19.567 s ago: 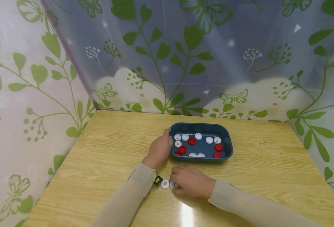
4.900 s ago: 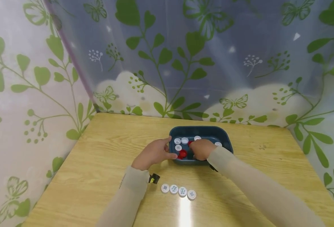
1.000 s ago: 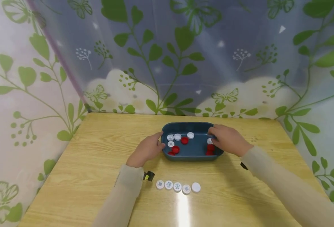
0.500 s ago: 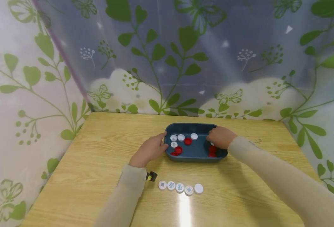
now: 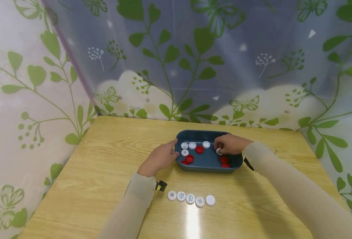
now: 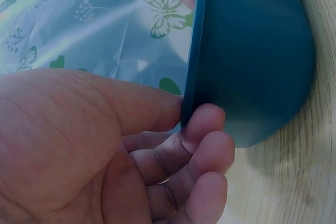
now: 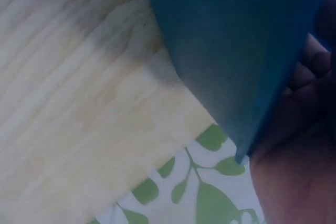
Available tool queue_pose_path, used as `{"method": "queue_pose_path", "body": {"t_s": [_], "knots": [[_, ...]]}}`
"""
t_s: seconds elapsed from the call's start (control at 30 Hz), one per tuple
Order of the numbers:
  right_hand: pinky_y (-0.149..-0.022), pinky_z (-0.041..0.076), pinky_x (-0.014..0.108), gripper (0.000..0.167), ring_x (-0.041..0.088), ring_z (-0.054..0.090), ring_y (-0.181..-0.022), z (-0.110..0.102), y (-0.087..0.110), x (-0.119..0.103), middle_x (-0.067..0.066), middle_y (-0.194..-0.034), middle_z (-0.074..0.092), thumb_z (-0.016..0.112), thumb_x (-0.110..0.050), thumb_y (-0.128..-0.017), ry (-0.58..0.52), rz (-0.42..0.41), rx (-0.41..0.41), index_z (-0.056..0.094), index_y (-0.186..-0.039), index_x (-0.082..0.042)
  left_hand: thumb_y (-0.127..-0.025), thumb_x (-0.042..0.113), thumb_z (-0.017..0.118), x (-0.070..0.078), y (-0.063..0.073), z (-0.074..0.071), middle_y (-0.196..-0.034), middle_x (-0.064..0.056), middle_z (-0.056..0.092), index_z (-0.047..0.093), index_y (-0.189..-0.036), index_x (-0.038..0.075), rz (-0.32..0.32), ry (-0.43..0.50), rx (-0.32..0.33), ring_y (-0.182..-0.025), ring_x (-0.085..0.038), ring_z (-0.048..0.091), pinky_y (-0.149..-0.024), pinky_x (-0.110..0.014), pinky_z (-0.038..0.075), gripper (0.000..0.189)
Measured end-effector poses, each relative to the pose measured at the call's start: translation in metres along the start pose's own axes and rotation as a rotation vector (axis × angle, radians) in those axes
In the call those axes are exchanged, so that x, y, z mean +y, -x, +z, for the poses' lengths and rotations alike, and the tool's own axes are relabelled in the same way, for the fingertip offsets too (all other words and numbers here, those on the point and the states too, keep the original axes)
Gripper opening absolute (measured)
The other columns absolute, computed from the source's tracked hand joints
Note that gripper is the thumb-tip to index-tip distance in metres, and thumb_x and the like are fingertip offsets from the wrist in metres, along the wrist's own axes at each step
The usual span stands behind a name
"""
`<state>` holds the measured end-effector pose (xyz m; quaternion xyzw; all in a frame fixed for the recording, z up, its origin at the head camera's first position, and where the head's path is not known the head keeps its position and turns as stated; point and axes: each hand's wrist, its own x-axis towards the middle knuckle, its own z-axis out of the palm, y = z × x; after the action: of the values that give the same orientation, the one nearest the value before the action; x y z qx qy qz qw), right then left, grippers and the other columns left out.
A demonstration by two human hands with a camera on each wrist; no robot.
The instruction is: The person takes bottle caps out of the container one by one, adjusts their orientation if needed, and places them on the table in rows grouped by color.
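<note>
A dark blue tray (image 5: 208,169) stands on the table with white and red bottle caps in it. At its left end my left hand (image 5: 158,158) grips the rim; the left wrist view shows the thumb on one side of the wall (image 6: 247,61) and curled fingers on the other. My right hand (image 5: 232,144) reaches over the tray's right end and pinches a white bottle cap (image 5: 219,151) inside it. In the right wrist view the tray wall hides the fingertips. In front of the tray lies a row of several white bottle caps, the rightmost cap (image 5: 210,200) plain on top.
Red caps (image 5: 224,159) lie below my right hand, and another red cap (image 5: 199,149) sits mid-tray. White caps (image 5: 192,145) cluster at the tray's left. The wooden table (image 5: 128,139) meets a patterned curtain (image 5: 176,66) at the back.
Over the longer span, the row has grown from two visible caps to several, and the tray holds fewer white ones. Lately my right hand has moved inward from the right rim and taken a cap.
</note>
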<state>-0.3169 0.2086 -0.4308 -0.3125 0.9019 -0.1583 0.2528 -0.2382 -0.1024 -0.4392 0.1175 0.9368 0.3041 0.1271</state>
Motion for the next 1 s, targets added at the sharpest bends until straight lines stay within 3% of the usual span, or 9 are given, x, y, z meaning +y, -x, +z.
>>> {"method": "queue_pose_path", "body": {"t_s": [0.2,0.27,0.33,0.47,0.63,0.77,0.87,1.0], "knots": [[-0.088,0.055,0.040,0.021,0.022,0.066,-0.100,-0.002,0.000,0.002,0.010,-0.114,0.069,0.059,-0.005,-0.103,-0.102,0.018,-0.037,0.068,-0.122,-0.002,-0.106,0.024,0.058,0.004,-0.003,0.001,-0.079,-0.002,0.058,0.037,-0.161,0.008,-0.004,-0.010,0.000,-0.064,-0.016,0.052,-0.064,-0.032,0.043,0.060],[-0.091,0.054,0.043,0.022,0.024,0.065,-0.104,-0.001,0.001,0.001,0.011,-0.116,0.068,0.061,-0.010,-0.103,-0.028,0.003,-0.029,0.067,-0.123,-0.002,-0.106,0.024,0.058,0.005,-0.004,0.001,-0.079,-0.002,0.058,0.037,-0.161,0.008,-0.005,-0.009,-0.002,-0.064,-0.017,0.053,-0.064,-0.032,0.043,0.060],[-0.095,0.052,0.047,0.025,0.025,0.064,-0.106,0.001,0.002,-0.001,0.010,-0.117,0.067,0.065,-0.017,-0.103,0.114,-0.014,0.009,0.068,-0.124,-0.004,-0.106,0.023,0.059,0.005,-0.005,0.002,-0.079,-0.002,0.058,0.037,-0.161,0.009,-0.005,-0.009,-0.004,-0.064,-0.016,0.053,-0.064,-0.032,0.043,0.060],[-0.088,0.053,0.045,0.026,0.020,0.062,-0.090,0.006,0.000,-0.004,0.002,-0.100,0.068,0.072,-0.031,-0.099,0.342,0.000,0.063,0.070,-0.114,-0.010,-0.106,0.023,0.058,0.005,-0.007,0.003,-0.080,-0.001,0.063,0.035,-0.162,0.008,-0.015,0.003,-0.010,-0.066,-0.017,0.056,-0.066,-0.032,0.045,0.062],[-0.084,0.055,0.042,0.029,0.015,0.063,-0.078,0.010,-0.005,-0.015,-0.001,-0.091,0.072,0.079,-0.035,-0.092,0.415,0.031,0.072,0.071,-0.108,-0.012,-0.106,0.022,0.058,-0.001,-0.003,0.006,-0.079,0.001,0.069,0.026,-0.164,0.011,-0.056,0.093,-0.013,-0.067,-0.017,0.061,-0.076,-0.036,0.048,0.067],[-0.071,0.051,0.035,0.020,0.014,0.057,-0.068,0.013,-0.008,-0.023,-0.002,-0.078,0.067,0.079,-0.030,-0.093,0.428,0.003,0.067,0.071,-0.092,-0.011,-0.108,0.019,0.055,-0.007,0.001,0.008,-0.074,-0.001,0.070,0.024,-0.165,0.012,-0.050,0.209,-0.035,-0.068,-0.021,0.068,-0.084,-0.038,0.050,0.066],[-0.063,0.044,0.033,0.023,0.015,0.052,-0.060,0.014,-0.012,-0.025,-0.002,-0.067,0.060,0.078,-0.025,-0.094,0.431,-0.019,0.063,0.068,-0.078,-0.012,-0.108,0.017,0.055,-0.009,0.002,0.009,-0.073,-0.001,0.070,0.024,-0.165,0.010,-0.035,0.261,-0.059,-0.071,-0.025,0.071,-0.080,-0.035,0.054,0.065],[-0.063,0.048,0.033,0.020,0.014,0.057,-0.059,0.017,-0.017,-0.024,-0.001,-0.067,0.064,0.080,-0.022,-0.092,0.463,-0.007,0.081,0.072,-0.078,-0.011,-0.108,0.017,0.055,-0.007,0.000,0.009,-0.074,-0.001,0.069,0.023,-0.165,0.009,-0.028,0.243,-0.072,-0.072,-0.025,0.070,-0.075,-0.032,0.055,0.065]]}}
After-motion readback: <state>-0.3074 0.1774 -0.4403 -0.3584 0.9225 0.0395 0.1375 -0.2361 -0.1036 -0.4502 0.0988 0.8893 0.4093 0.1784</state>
